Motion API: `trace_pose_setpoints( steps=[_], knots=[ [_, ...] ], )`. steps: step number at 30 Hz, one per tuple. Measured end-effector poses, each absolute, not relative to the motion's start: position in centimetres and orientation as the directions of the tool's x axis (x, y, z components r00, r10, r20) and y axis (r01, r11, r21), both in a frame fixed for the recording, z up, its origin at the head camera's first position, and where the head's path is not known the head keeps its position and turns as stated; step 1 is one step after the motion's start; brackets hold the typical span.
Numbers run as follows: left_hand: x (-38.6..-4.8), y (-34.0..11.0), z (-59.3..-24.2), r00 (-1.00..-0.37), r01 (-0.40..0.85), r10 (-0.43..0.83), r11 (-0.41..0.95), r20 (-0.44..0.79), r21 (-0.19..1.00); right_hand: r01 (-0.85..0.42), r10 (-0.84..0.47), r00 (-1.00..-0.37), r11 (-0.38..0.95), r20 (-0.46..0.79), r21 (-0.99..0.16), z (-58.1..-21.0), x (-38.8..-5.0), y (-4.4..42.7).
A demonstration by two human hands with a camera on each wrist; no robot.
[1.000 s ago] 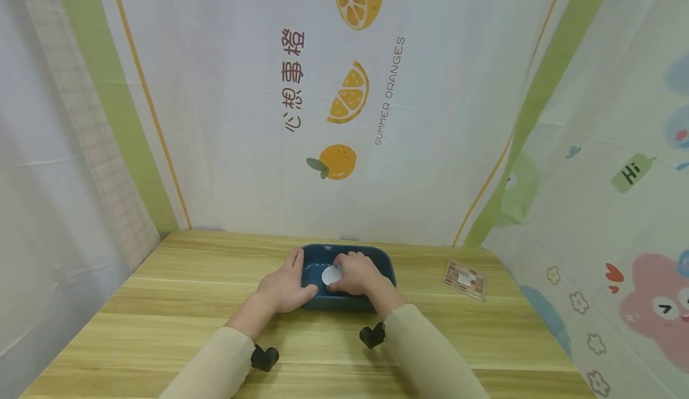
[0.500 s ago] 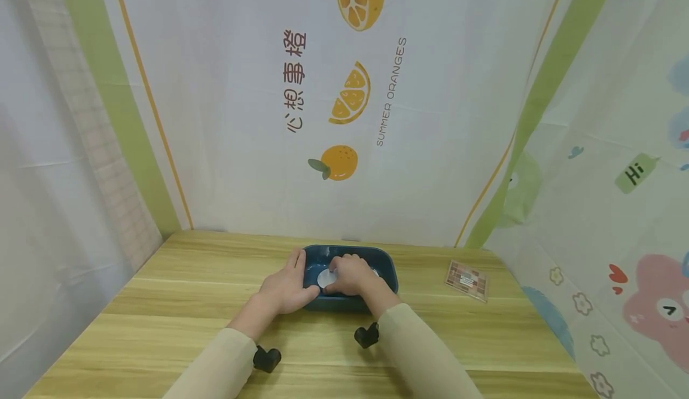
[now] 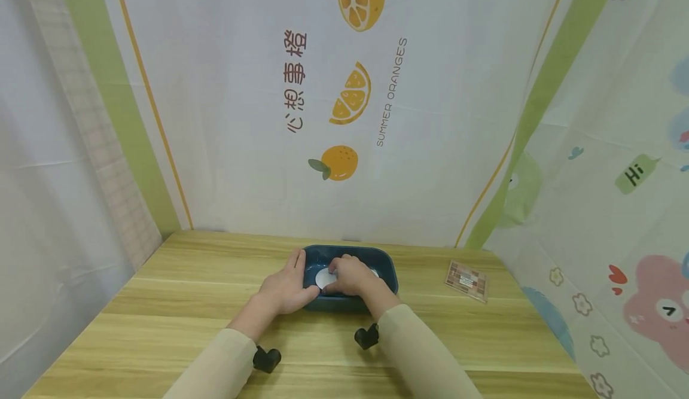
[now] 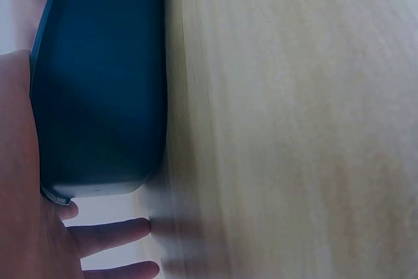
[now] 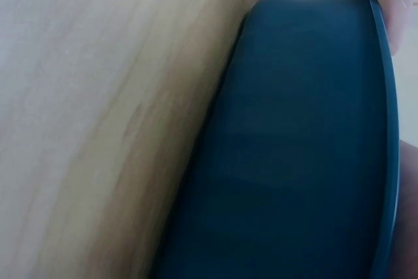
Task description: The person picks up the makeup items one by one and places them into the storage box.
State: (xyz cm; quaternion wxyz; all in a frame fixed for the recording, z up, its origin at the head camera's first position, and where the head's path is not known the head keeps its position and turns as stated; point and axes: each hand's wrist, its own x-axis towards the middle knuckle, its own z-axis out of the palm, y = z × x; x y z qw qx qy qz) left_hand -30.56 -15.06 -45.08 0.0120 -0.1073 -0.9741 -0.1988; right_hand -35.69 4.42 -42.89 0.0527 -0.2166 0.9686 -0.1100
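Note:
A dark blue rectangular box point(image 3: 344, 305) stands on the table, its wall also filling much of the left wrist view point(image 4: 98, 96) and right wrist view point(image 5: 294, 129). My left hand point(image 3: 286, 288) rests at its left end, thumb along the front rim, while straight fingers point(image 4: 114, 234) extend past the corner in the left wrist view. Inside the box, my right hand point(image 3: 352, 276) pinches a round white object point(image 3: 325, 278) between thumb and fingers. Another small white patch point(image 3: 375, 272) shows behind that hand; what it is I cannot tell. The right wrist view hides the fingertips behind the box wall.
A flat square, brown-checked item point(image 3: 466, 280) lies on the wooden table point(image 3: 177, 303) to the right of the box. Behind the table hangs a white curtain with orange prints point(image 3: 242, 166), and a patterned cloth point(image 3: 592, 219) hangs on the right.
My right hand and the round white object have shifted left inside the box, closer to my left thumb. The left hand keeps its place on the box.

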Motion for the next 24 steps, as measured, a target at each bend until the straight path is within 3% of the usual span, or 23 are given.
trace_pose_setpoints(
  steps=[24],
  knots=[
    [-30.7, -15.0, -45.0, -0.978, 0.206, 0.201, 0.896, 0.053, 0.394, -0.394, -0.416, -0.909, 0.879, -0.026, -0.267, -41.3, -35.4, 6.7]
  ],
)
